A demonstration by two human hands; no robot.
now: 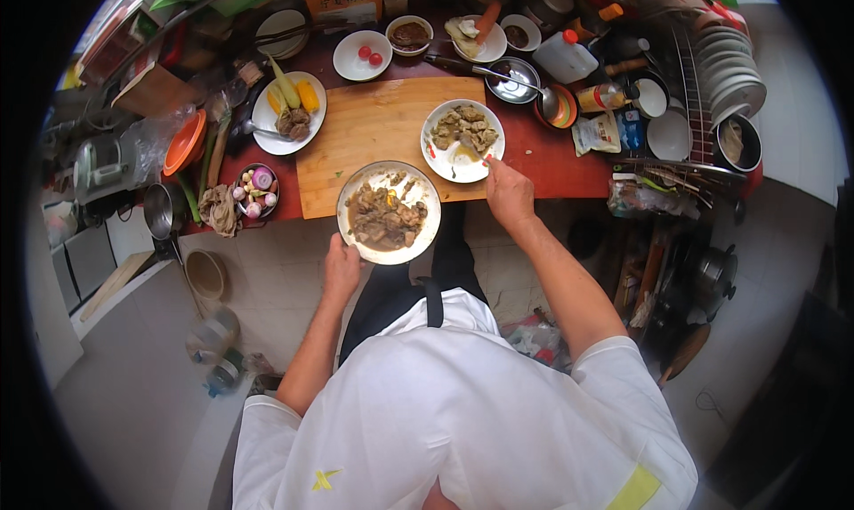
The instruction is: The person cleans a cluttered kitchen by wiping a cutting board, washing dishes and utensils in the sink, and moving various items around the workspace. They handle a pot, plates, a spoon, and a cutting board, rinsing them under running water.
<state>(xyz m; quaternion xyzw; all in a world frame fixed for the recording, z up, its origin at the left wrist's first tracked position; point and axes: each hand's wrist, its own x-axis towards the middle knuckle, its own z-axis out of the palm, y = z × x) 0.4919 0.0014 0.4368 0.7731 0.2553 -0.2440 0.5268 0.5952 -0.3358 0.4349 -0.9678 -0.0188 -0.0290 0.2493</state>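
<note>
My left hand [343, 268] grips the near left rim of a white plate [389, 255] of brown stewed meat pieces in sauce [383, 219], at the near edge of a wooden cutting board [380, 123]. Beyond it to the right, a second white plate [460, 169] with greenish-brown meat pieces [467, 128] rests on the board. My right hand [510, 193] is at that plate's near right rim and holds a metal spoon [471, 148], its bowl end over the food.
At the board's left are a plate [259, 143] with corn and a bowl [241, 176] of onions and garlic. Behind stand a bowl [347, 66] with red balls and a sauce bowl [409, 51]. Rightward are a metal bowl [527, 76] with a ladle [548, 103], bottles and a dish rack [697, 96].
</note>
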